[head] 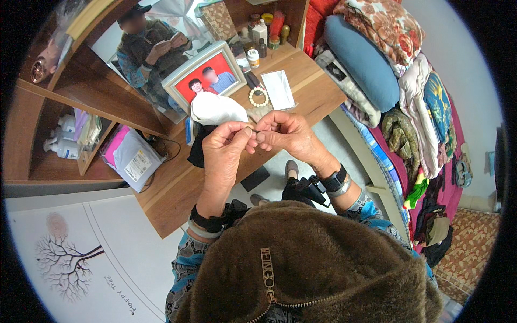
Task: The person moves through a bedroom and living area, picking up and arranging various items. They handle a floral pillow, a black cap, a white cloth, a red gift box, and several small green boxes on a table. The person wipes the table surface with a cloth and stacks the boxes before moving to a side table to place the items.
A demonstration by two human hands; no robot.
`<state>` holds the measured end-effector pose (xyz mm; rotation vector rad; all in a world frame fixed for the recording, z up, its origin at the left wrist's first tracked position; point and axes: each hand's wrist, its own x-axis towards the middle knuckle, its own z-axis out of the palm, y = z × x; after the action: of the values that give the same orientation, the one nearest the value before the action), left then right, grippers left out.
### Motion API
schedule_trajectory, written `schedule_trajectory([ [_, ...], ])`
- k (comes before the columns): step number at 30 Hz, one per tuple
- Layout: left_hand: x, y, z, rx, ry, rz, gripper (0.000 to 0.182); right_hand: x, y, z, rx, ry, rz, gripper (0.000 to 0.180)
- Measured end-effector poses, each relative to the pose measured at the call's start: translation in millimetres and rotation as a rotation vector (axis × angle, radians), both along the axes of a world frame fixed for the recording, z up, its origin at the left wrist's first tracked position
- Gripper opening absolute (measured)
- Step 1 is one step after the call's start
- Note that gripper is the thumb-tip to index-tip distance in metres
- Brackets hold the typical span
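Observation:
Both hands meet above the wooden desk. My left hand and my right hand pinch a small dark thin item between thumbs and fingers; what it is cannot be told. Just behind my left hand sits a white cloth item, with a black cloth below it. A framed photo leans in front of a mirror. Farther right on the desk lie a beaded bracelet and a white packet in clear plastic.
Bottles and jars stand at the desk's back corner. A plastic mailing bag leans by the shelf unit, which holds pump bottles. To the right, a bed carries a blue pillow, folded bedding and clothes.

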<state>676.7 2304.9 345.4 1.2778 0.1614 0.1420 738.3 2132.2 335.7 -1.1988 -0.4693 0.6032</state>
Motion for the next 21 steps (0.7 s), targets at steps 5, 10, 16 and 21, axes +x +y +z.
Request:
schedule_trajectory([
  [5,-2,1,2,-0.051,0.023,-0.052,0.003,-2,-6,-2,-0.036,0.03,-0.014,0.014],
  [10,-2,1,0,-0.125,0.037,-0.096,0.004,-4,-8,-5,0.009,0.121,0.01,0.014],
  [16,-1,4,-8,-0.206,0.046,-0.146,0.005,-5,-12,-14,0.064,0.224,0.067,0.016],
  [21,4,10,-8,-0.253,0.038,-0.101,0.009,-4,-19,-20,0.021,0.247,0.123,0.017],
])
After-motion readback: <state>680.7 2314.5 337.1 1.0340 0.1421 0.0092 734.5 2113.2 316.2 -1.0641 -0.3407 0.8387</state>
